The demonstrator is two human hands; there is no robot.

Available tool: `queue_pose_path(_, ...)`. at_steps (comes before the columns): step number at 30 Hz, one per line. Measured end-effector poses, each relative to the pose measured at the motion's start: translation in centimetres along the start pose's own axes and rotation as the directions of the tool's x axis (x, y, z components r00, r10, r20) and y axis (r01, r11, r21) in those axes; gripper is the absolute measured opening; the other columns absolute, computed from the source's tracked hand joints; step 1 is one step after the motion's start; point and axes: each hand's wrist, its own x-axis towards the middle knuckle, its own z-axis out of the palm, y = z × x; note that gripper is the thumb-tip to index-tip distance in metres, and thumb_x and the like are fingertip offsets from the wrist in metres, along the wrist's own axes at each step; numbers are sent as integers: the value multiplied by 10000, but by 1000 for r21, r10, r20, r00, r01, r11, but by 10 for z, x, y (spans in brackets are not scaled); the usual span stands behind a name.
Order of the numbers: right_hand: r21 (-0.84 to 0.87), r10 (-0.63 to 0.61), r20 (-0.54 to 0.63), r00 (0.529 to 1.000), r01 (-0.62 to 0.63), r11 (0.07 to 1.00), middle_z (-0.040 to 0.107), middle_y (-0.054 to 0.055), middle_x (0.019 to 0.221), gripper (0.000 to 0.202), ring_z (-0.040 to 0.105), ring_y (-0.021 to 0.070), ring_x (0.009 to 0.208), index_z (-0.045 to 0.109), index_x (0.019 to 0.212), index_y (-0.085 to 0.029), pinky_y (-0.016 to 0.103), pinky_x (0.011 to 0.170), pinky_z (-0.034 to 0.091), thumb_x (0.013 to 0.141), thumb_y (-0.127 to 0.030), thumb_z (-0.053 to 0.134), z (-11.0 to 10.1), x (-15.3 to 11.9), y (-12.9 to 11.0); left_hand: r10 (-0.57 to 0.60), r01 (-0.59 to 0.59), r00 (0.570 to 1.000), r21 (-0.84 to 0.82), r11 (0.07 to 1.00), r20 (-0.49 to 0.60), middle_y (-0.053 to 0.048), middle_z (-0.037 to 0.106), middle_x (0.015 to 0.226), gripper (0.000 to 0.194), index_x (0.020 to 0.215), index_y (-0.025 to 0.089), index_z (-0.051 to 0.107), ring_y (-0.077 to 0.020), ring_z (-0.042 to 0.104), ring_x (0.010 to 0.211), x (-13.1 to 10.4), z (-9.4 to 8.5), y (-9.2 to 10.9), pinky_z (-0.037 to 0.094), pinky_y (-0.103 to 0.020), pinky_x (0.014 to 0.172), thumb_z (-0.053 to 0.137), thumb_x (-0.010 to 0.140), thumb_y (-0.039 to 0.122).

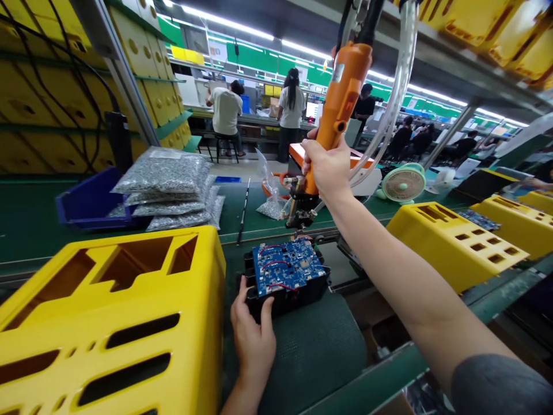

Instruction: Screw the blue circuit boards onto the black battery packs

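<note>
My right hand (329, 161) is wrapped round an orange electric screwdriver (341, 86), which has a clear hose beside it. The tool's tip points down at the far edge of a blue circuit board (287, 265). Red wires loop over this board, which sits on a black housing (294, 300). With thumb and fingers, my left hand (254, 331) grips the near left corner of that housing. A dark green mat (319, 351) lies under and in front of it.
Large yellow casings stand at left (203, 323) and right (453, 242). Behind are stacked bags of small parts (168, 178), a blue bin (86, 199), a thin pen-like tool (244, 210) and a green fan (404, 183). Several people work farther back.
</note>
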Motion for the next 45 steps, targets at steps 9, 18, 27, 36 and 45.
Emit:
queue_pose_path(9,7,14,18,1000,-14,1000,414,-104,490,203,399,51,357,396,814,-225,208,376,364,736,-124,553,2,-4,4,-3,3,1000,10,1000,-10,-131,399,1424,532,1321,207,381,-238,407,1276,0,0,2,334,-396,1052,555,843,360)
queue_pose_path(18,-19,18,43,999,-17,1000,415,-101,479,180,402,61,347,406,787,-229,204,344,344,722,-131,542,5,0,9,-5,5,1000,-8,1000,1,-130,405,1417,542,1338,206,368,-238,407,1272,0,-1,2,325,-411,1060,547,848,356)
queue_pose_path(27,9,-41,9,999,41,999,435,-102,477,176,407,64,354,444,813,-225,213,365,359,711,-160,570,-4,15,-9,-10,10,1000,0,1000,-6,-130,397,1420,561,1352,208,365,-247,393,1282,1,-1,2,327,-415,1063,550,845,362)
queue_pose_path(36,-18,-35,45,998,35,999,414,-88,525,201,400,60,395,432,836,-237,217,392,366,739,-225,607,-1,18,-12,-23,23,1000,1,1000,1,-121,405,1417,551,1344,222,371,-246,401,1277,0,-1,0,327,-411,1060,548,844,371)
queue_pose_path(45,-24,15,48,999,-14,1000,420,-91,508,187,410,68,389,440,859,-239,229,396,363,747,-224,589,-7,-3,4,-17,17,1000,10,1000,0,-115,388,1433,557,1347,227,362,-237,404,1279,-1,0,-1,323,-397,1070,555,841,356)
